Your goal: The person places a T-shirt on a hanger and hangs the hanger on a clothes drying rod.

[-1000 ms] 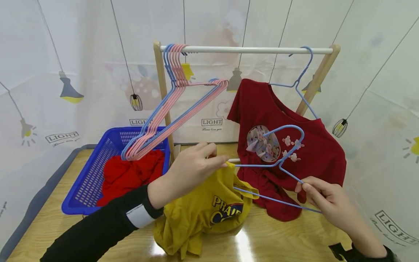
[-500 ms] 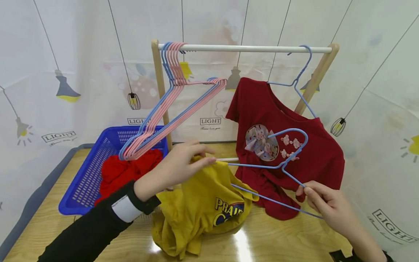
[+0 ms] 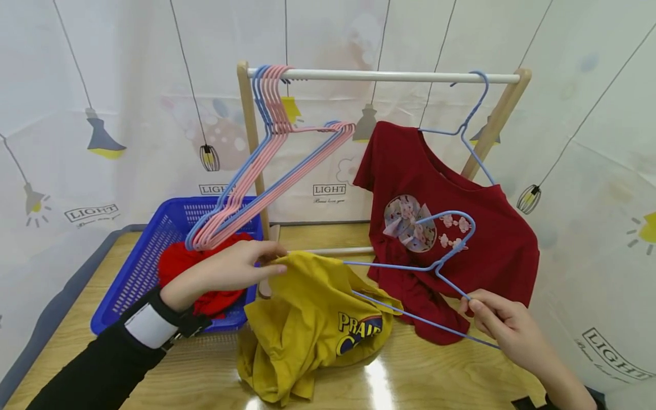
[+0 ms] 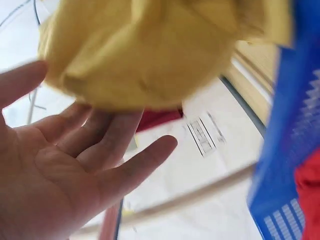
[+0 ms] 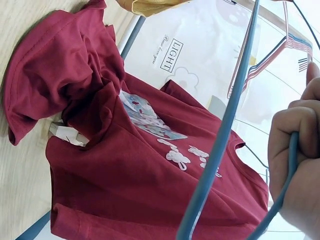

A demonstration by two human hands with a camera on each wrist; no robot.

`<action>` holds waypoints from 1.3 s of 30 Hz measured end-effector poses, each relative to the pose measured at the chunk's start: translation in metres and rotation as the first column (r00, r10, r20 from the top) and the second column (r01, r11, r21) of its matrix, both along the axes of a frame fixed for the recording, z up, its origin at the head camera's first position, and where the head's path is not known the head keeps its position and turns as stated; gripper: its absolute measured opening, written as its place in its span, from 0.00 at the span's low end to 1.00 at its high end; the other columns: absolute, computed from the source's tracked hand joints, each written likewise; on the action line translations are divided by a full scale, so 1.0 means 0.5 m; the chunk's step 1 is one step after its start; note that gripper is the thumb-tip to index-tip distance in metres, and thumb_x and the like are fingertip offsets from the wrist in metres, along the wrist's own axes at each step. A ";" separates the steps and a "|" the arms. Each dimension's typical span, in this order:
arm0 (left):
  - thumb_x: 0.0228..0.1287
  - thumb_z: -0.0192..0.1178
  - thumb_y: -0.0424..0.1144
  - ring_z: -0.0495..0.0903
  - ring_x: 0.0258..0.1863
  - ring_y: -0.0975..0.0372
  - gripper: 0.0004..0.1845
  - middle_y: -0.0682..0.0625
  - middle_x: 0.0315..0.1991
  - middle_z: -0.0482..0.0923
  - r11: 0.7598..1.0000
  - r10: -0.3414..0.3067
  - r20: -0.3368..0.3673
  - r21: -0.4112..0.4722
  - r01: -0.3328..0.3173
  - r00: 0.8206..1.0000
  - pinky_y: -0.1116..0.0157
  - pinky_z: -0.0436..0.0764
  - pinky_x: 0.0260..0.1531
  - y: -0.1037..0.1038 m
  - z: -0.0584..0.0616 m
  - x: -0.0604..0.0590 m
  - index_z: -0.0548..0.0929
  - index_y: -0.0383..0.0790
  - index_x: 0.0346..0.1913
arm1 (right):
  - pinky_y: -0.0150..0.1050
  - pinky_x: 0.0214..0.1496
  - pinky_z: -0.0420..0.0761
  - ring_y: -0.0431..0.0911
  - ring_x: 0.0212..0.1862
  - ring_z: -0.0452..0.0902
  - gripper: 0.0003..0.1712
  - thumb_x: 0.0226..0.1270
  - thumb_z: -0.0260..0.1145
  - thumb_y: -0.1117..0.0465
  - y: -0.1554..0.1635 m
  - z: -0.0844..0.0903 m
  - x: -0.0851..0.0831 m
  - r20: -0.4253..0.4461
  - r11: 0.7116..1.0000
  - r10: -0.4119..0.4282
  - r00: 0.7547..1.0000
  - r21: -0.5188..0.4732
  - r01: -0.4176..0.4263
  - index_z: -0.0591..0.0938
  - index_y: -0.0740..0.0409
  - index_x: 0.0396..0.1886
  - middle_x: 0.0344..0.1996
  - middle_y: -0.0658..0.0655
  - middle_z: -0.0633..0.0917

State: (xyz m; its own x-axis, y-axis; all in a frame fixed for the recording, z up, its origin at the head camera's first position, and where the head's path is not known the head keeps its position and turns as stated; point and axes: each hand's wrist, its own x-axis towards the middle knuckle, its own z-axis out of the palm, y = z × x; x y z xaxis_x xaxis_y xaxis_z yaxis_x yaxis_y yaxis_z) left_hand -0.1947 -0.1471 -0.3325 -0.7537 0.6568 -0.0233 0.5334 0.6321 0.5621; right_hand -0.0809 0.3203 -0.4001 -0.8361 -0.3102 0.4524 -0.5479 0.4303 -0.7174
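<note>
A yellow T-shirt (image 3: 307, 319) with dark lettering drapes over one end of a blue clothes hanger (image 3: 389, 266), whose hook side sticks out to the right. My right hand (image 3: 507, 324) grips the hanger's bare arm, also seen between the curled fingers in the right wrist view. At the shirt's upper left edge is my left hand (image 3: 225, 270). In the left wrist view its fingers (image 4: 115, 135) are spread and fairly straight, touching or just beneath the yellow cloth. The hanger's left end is hidden inside the shirt.
A white rail (image 3: 379, 75) on a wooden rack carries several pink and blue hangers (image 3: 246, 176) and a dark red T-shirt (image 3: 461, 239) on a blue hanger. At left, a blue basket (image 3: 128, 285) holds bright red cloth (image 3: 179, 262). A wooden table (image 3: 435, 376) lies beneath.
My left hand has moved left along the yellow shirt's top edge, from the neck opening toward the basket. The shirt spreads farther left, and the held hanger has dipped slightly.
</note>
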 end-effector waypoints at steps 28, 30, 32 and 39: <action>0.73 0.66 0.39 0.71 0.24 0.69 0.03 0.58 0.24 0.76 0.991 0.101 -0.442 0.125 -0.050 0.891 0.72 0.71 0.26 -0.008 0.044 0.058 0.85 0.46 0.39 | 0.34 0.17 0.60 0.44 0.16 0.56 0.22 0.77 0.48 0.81 -0.017 0.007 -0.011 0.035 0.991 0.122 0.992 -0.063 -0.120 0.81 0.54 0.44 0.15 0.53 0.65; 0.73 0.67 0.40 0.67 0.24 0.69 0.05 0.58 0.23 0.70 0.994 0.087 -0.428 0.092 -0.052 0.900 0.72 0.67 0.25 -0.005 0.036 0.058 0.82 0.46 0.37 | 0.34 0.17 0.62 0.44 0.16 0.57 0.20 0.77 0.49 0.81 -0.021 0.006 -0.012 0.038 0.993 0.115 0.993 -0.040 -0.113 0.81 0.55 0.43 0.15 0.53 0.66; 0.71 0.68 0.40 0.68 0.25 0.68 0.07 0.58 0.24 0.71 0.995 0.085 -0.429 0.089 -0.051 0.899 0.72 0.68 0.26 -0.002 0.027 0.056 0.80 0.46 0.37 | 0.33 0.17 0.63 0.44 0.16 0.58 0.18 0.78 0.50 0.80 -0.025 0.007 -0.012 0.045 0.996 0.084 0.995 -0.002 -0.084 0.80 0.55 0.42 0.14 0.52 0.66; 0.71 0.69 0.42 0.69 0.31 0.66 0.12 0.53 0.33 0.76 0.994 0.079 -0.471 0.103 -0.034 0.878 0.70 0.72 0.32 0.016 0.012 0.052 0.87 0.41 0.52 | 0.32 0.17 0.62 0.44 0.16 0.56 0.18 0.79 0.49 0.79 -0.029 0.010 -0.013 0.053 0.996 0.086 0.995 0.000 -0.086 0.80 0.55 0.42 0.14 0.53 0.65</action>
